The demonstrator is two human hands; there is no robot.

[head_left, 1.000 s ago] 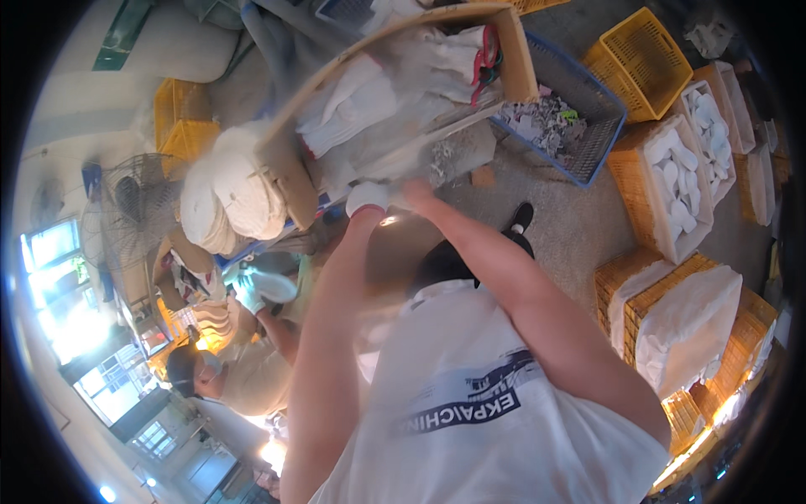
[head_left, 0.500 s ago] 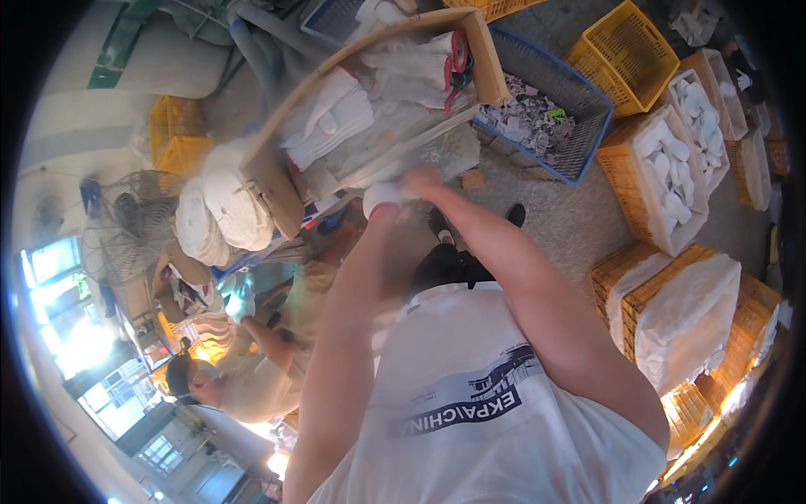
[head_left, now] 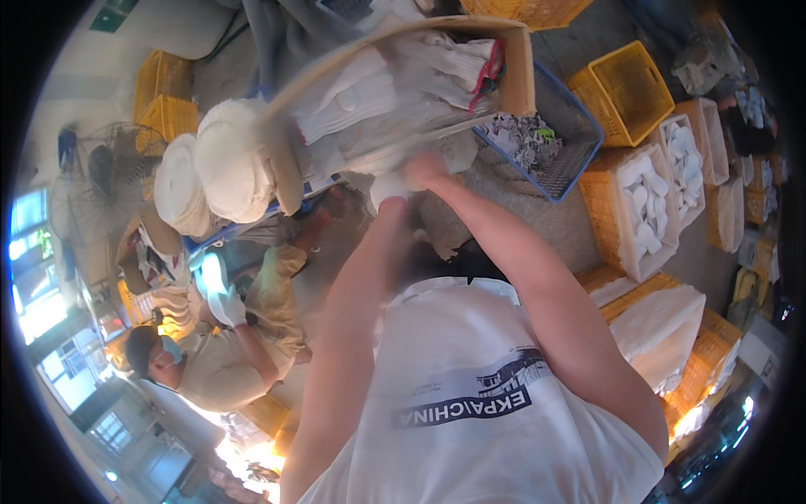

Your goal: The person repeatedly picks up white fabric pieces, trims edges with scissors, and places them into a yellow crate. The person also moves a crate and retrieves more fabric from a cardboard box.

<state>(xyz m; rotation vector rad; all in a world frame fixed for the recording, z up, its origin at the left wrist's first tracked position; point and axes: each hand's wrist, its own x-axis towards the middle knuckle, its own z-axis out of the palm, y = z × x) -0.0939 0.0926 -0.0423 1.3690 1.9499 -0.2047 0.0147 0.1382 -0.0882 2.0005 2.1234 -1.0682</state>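
Note:
My left hand wears a white knit glove with a reddish cuff; its fingers are smeared by motion. Right beside it, my bare right hand is closed, and what it grips is hidden against blurred white cloth. Both hands are just below the near edge of a cardboard box. Inside the box lie a stack of white knit gloves and more white gloves with red cuffs. A ragged pale piece, too unclear to name, shows below my right hand.
Large white rolls stand left of the box. A blue crate with scraps and a yellow crate are to the right. Crates of white pieces line the right side. A co-worker in white gloves is at left.
My view has shifted, and the box appears further right. My hands stay together below its edge. The co-worker's gloved hand has risen in the picture.

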